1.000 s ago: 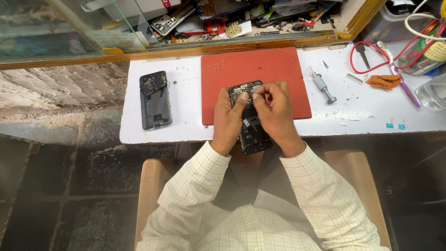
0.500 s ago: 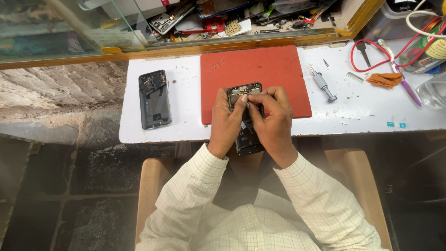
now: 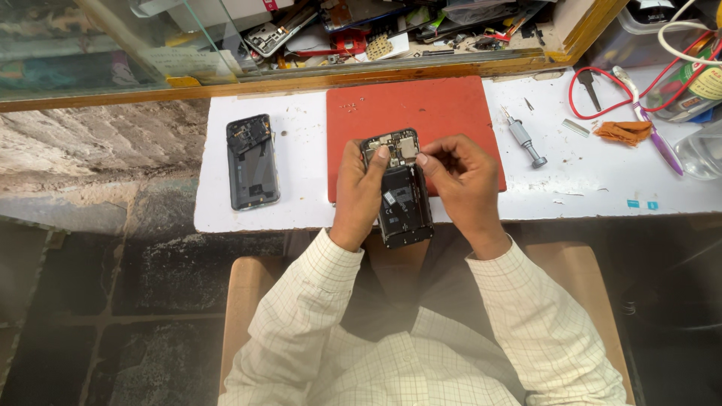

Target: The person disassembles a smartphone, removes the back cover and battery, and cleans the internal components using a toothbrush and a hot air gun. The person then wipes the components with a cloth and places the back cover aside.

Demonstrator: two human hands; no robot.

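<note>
- The left hand (image 3: pixel 359 194) gripped the left side of an opened phone (image 3: pixel 401 192), thumb on its top circuit board; the phone hung over the table's (image 3: pixel 301 218) near edge, top end above the red mat (image 3: pixel 410 105);
- The right hand (image 3: pixel 462 180) pinched at the phone's upper right corner, fingers curled;
- A white rectangular label (image 3: pixel 391 198) sat on the phone's black middle;
- A dark back cover (image 3: pixel 253 162) lay near the table's left edge; a grey screwdriver (image 3: pixel 524 138) right of the mat; two small blue stickers (image 3: pixel 641 204) by the near edge.
</note>
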